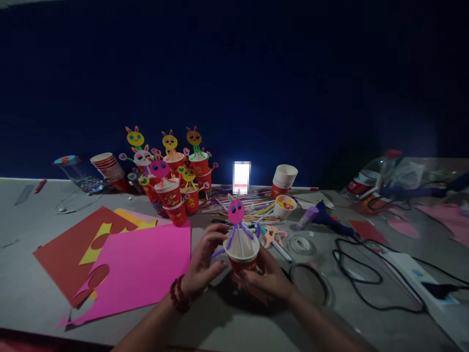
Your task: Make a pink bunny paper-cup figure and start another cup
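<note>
Both hands hold a red paper cup (242, 258) with a white inside, just above the grey table (32, 288). A pink bunny face (236, 211) on a straw stands up out of the cup, with purple strips hanging from it. My left hand (202, 261), a beaded bracelet on its wrist, has its fingers curled round the cup's left side and rim. Wrapped round the cup's lower right side is my right hand (266, 279).
Pink (146, 269), yellow and red paper sheets with cut-outs lie at the left. Several finished bunny cups (172, 188) stand behind them, beside stacks of cups (109, 168) (284, 180). Straws (252, 203), a glue gun (324, 215), tape rings, black cables and a power strip (421, 278) lie to the right.
</note>
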`<state>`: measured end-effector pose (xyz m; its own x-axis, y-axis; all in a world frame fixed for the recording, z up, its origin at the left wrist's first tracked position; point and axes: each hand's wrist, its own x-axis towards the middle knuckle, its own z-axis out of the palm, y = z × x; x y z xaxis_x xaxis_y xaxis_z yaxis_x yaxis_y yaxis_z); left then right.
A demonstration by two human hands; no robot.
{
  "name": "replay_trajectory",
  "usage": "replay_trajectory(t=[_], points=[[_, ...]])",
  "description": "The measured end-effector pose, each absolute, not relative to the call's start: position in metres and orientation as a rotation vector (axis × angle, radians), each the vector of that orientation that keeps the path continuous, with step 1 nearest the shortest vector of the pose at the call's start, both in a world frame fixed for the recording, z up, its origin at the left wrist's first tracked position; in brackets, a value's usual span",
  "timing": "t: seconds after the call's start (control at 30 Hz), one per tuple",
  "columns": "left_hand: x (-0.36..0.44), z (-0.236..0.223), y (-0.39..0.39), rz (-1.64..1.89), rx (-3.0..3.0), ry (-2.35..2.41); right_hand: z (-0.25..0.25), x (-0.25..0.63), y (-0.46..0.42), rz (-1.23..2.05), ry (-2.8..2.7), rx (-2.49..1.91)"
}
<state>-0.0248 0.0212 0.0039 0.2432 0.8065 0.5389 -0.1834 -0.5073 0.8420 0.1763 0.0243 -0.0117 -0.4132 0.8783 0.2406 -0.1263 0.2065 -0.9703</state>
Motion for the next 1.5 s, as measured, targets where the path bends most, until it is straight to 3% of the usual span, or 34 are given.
replay_trajectory(t=[0.4, 1.0, 1.5], points=[[-0.041, 0.012, 0.03, 1.38, 1.889, 0.658, -0.011, 0.185, 0.028, 1.424, -1.631, -0.718], [-0.039, 0.008, 0.029, 1.302, 1.692, 0.714, -0.003, 0.186, 0.027, 1.337, -1.76, -0.763], [-0.038, 0.007, 0.031, 1.304, 1.619, 0.577, 0.002, 0.185, 0.024, 1.456, -1.695, -0.72]])
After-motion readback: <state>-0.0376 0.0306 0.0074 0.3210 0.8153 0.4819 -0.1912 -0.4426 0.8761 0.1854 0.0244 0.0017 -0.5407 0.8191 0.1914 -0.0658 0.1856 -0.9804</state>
